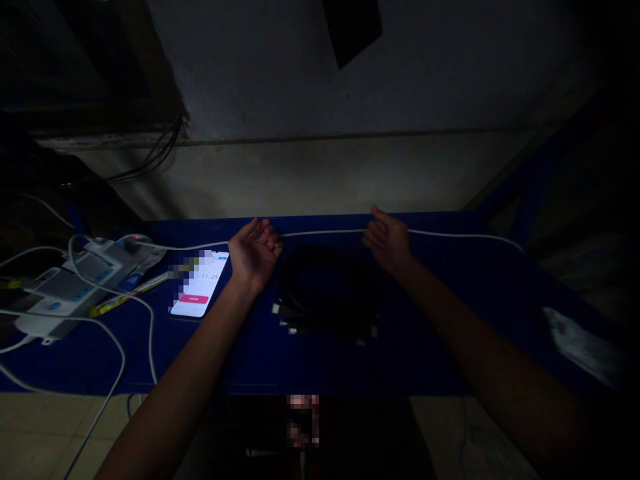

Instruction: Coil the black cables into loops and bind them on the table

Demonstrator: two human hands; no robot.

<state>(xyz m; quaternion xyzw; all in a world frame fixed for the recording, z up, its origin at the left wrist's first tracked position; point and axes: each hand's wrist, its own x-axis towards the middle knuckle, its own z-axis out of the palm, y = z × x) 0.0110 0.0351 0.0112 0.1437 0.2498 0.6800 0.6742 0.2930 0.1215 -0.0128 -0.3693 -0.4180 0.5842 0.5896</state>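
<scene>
A white cable (325,233) runs straight along the far side of the blue table (450,333). My left hand (255,252) is palm-up with its fingers curled around the cable near the middle. To the right, my right hand (387,237) pinches the same cable, stretching a length of it between both hands. A coil of black cables (325,293) with white connector ends lies on the table just in front of the hands.
A lit phone (200,283) lies left of my left hand. White power strips and chargers (75,280) with several white cords crowd the table's left end. A white cloth (580,347) lies at the right. The scene is dim.
</scene>
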